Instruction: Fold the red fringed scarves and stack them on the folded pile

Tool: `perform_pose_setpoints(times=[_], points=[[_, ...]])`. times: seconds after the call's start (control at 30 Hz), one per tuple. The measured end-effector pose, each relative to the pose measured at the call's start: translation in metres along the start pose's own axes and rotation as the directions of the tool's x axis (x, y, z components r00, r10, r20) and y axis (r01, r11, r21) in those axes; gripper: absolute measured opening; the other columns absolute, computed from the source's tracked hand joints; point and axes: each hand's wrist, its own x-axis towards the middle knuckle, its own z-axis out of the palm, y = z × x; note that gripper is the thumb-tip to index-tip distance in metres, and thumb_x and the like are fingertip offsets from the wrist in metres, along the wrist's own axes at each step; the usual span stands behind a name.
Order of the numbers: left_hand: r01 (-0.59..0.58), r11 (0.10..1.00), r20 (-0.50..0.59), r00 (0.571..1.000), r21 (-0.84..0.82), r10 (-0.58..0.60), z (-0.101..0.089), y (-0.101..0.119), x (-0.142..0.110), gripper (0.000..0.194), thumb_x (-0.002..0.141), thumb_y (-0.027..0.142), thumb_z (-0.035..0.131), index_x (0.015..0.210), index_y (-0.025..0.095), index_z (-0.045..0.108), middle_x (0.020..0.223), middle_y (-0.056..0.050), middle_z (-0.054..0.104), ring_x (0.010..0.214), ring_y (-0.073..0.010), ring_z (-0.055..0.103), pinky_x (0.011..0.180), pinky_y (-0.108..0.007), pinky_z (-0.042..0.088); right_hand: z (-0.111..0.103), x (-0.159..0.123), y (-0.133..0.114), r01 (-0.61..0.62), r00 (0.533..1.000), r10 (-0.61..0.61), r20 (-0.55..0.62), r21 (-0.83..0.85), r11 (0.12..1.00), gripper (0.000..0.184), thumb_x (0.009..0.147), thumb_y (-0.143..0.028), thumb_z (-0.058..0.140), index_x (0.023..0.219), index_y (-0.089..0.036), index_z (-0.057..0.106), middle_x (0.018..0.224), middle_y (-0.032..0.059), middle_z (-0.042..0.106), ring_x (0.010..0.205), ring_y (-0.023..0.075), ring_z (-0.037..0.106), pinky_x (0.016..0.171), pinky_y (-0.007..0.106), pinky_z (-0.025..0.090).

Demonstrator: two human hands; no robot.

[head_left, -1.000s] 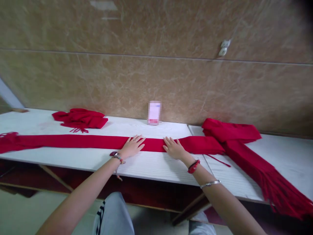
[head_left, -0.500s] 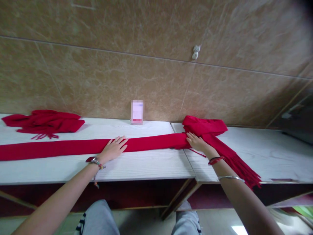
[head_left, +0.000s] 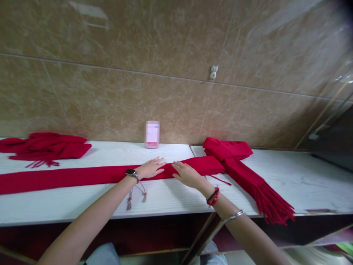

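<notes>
r hand (head_left: 188, 174) off scarf (head_left: 68, 177) end at 3 o'clock, now near l hand (head_left: 149, 170); both spread flat, 0 gripped; prob smoothing.

Red scarf (head_left: 107, 175), plain in colour, laid flat as a long, narrow band across the white tabletop (head_left: 165, 198). It leaves view at left; at right its end meets a fringed red scarf (head_left: 244, 176), the exact junction being unclear. A thin strand (head_left: 220, 180) emerges near that end.
</notes>
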Motion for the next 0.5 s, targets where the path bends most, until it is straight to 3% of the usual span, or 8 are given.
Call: perform_pose_setpoints(times=[0.17, 0.3, 0.4, 0.5], points=[[-0.049, 0.998, -0.060, 0.997, -0.033, 0.047, 0.011, -0.013, -0.003, 0.045, 0.094, 0.040, 0.031, 0.136, 0.024, 0.036, 0.142, -0.005, 0.033, 0.132, -0.0202, 0.027, 0.105, -0.038, 0.023, 0.020, 0.011, 0.006, 0.039, 0.999, -0.041, -0.027, -0.058, 0.998, 0.046, 0.092, -0.035, 0.037, 0.133, -0.015, 0.039, 0.135, 0.0136, 0.043, 0.127, 0.0263, 0.035, 0.099, 0.046, 0.033], [-0.058, 0.998, -0.038, 0.998, -0.033, 0.057, 0.007, -0.011, -0.007, 0.045, 0.094, 0.040, 0.029, 0.135, 0.023, 0.037, 0.142, -0.006, 0.032, 0.131, -0.0193, 0.027, 0.106, -0.036, 0.023, 0.035, 0.009, 0.017, 0.038, 0.999, -0.039, -0.022, -0.072, 0.997, 0.044, 0.094, -0.033, 0.032, 0.132, -0.014, 0.041, 0.135, 0.0133, 0.043, 0.124, 0.0253, 0.038, 0.098, 0.044, 0.035], [-0.060, 0.998, -0.031, 0.998, -0.037, 0.059, 0.006, -0.012, -0.007, 0.045, 0.094, 0.040, 0.031, 0.135, 0.024, 0.037, 0.142, -0.005, 0.033, 0.131, -0.0191, 0.028, 0.106, -0.036, 0.023, 0.032, 0.005, 0.020, 0.033, 0.999, -0.036, -0.030, -0.093, 0.995, 0.044, 0.093, -0.034, 0.033, 0.131, -0.014, 0.043, 0.134, 0.0132, 0.045, 0.124, 0.0261, 0.039, 0.100, 0.045, 0.033], [-0.039, 0.999, -0.024, 0.999, -0.032, 0.039, 0.007, -0.014, -0.005, 0.044, 0.094, 0.041, 0.031, 0.136, 0.027, 0.036, 0.143, -0.004, 0.031, 0.131, -0.0189, 0.028, 0.105, -0.036, 0.022, 0.020, -0.001, 0.031, -0.064, 0.998, 0.061, -0.026, -0.119, 0.991, 0.044, 0.094, -0.035, 0.031, 0.131, -0.016, 0.044, 0.135, 0.0129, 0.043, 0.126, 0.0270, 0.036, 0.101, 0.048, 0.030]])
